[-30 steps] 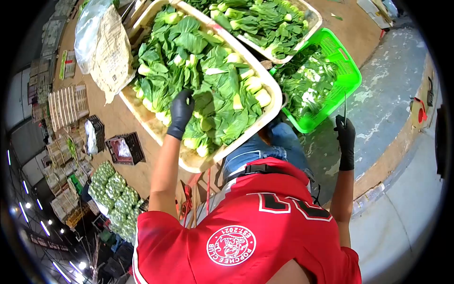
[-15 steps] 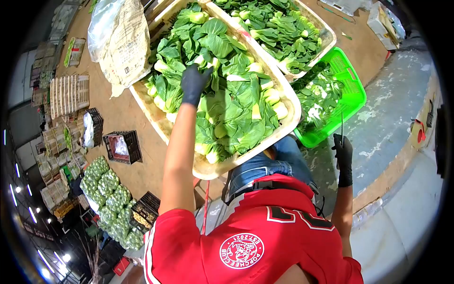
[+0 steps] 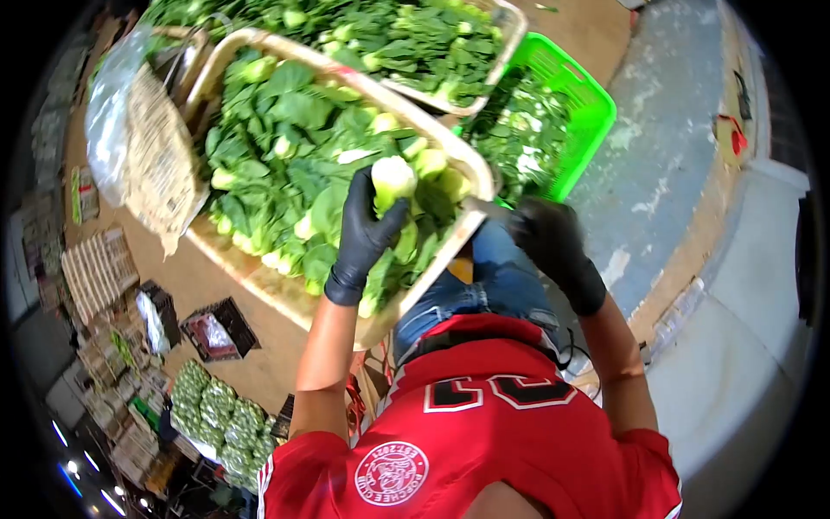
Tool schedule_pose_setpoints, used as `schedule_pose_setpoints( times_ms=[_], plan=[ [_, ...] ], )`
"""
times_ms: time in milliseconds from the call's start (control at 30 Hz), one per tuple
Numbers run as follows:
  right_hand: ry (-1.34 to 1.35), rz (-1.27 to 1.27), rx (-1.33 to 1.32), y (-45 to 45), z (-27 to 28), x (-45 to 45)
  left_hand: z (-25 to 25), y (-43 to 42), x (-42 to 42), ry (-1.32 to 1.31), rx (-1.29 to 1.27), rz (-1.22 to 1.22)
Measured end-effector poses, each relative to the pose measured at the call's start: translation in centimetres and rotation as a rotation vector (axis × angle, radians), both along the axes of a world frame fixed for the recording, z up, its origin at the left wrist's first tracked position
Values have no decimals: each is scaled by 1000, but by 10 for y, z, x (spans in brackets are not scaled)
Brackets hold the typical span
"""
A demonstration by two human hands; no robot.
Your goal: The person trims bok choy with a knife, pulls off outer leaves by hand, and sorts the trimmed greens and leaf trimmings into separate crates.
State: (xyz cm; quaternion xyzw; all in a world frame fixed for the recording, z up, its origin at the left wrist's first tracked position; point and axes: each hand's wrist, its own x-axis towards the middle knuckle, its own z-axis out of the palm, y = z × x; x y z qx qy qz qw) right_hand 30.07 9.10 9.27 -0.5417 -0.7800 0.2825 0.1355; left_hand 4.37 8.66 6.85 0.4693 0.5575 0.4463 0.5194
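Note:
My left hand (image 3: pixel 365 229), in a black glove, grips a bok choy (image 3: pixel 393 179) with its pale base facing up, above the near end of a cream tub (image 3: pixel 482 177) heaped with leafy bok choy (image 3: pixel 303 108). Just right of the tub's rim, my right hand (image 3: pixel 553 242), also gloved in black, is closed around a knife (image 3: pixel 489 208). The blade points left toward the bok choy and is blurred by motion; a gap lies between them. Behind my right hand stands a green basket (image 3: pixel 588 130) with leaves and pale cut pieces inside.
A second cream tub (image 3: pixel 514 30) of greens stands behind the first. A plastic bag (image 3: pixel 117 112) and a tan sack (image 3: pixel 160 156) hang over the tub's left side. Dark crates (image 3: pixel 220 333) and bagged vegetables (image 3: pixel 216 415) are on the floor at left. Red tape (image 3: pixel 737 137) lies at far right.
My left hand has picked up a bok choy and moved nearer my body. My right hand has come up and left with the knife, from beside the basket to the tub's rim. The view has shifted.

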Motion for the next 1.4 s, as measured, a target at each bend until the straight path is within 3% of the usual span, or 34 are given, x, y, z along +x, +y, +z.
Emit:
schedule_pose_setpoints(
  times_ms=[133, 267, 367, 467, 567, 600, 633, 733, 767, 800, 867, 933, 967, 1033, 1100, 1133, 1200, 1233, 1267, 1300, 1333, 1400],
  plan=[
    [99, 53, 202, 23, 17, 24, 14, 9, 72, 248, 44, -183],
    [93, 23, 173, 27, 11, 71, 32, 25, 133, 202, -34, -314],
    [-20, -114, 61, 25, -6, 107, 29, 36, 167, 209, 8, -431],
    [-143, -224, -363, 10, -102, 174, 25, 45, 198, 198, 25, -561],
    [413, -430, -212, -9, -99, 195, 7, 56, 224, 194, 132, -590],
    [661, -498, -287, 0, -57, 186, 3, 61, 235, 218, 151, -595],
    [800, -499, -252, 4, -53, 179, -1, 66, 244, 187, 91, -669],
    [930, -430, -198, 22, -52, 179, 6, 76, 271, 168, -100, -699],
    [965, -497, -393, 27, -57, 191, -6, 93, 267, 266, -293, -798],
    [820, -346, -221, 29, -75, 208, -14, 98, 271, 219, -57, -624],
    [1117, -524, -528, 33, -73, 231, -38, 129, 262, 190, -176, -597],
    [1260, -500, -633, 31, -66, 245, -52, 136, 252, 624, 234, -481],
    [1138, -452, -579, 33, -65, 249, -54, 134, 241, 628, 112, -435],
    [1222, -454, -649, 40, -71, 248, -58, 130, 209, 398, -16, -355],
    [1621, -543, -921, 54, -99, 233, -41, 111, 176, 261, -104, -231],
    [1632, -555, -944, 69, -108, 218, -32, 102, 157, 262, -80, -152],
    [1465, -793, -845, 106, -113, 178, -33, 76, 111, 222, -110, 74],
    [1351, -683, -784, 128, -136, 175, -48, 60, 79, 192, -117, 168],
    [1305, -654, -713, 148, -130, 148, -48, 48, 60, 298, -100, 248],
    [1257, -628, -642, 169, -122, 121, -45, 40, 42, 238, -119, 344],
    [1265, -657, -562, 185, -67, 78, -50, 34, 13, 193, -27, 434],
    [960, -580, -500, 192, -55, 59, -50, 31, -37, 471, -5, 533]
  ],
)
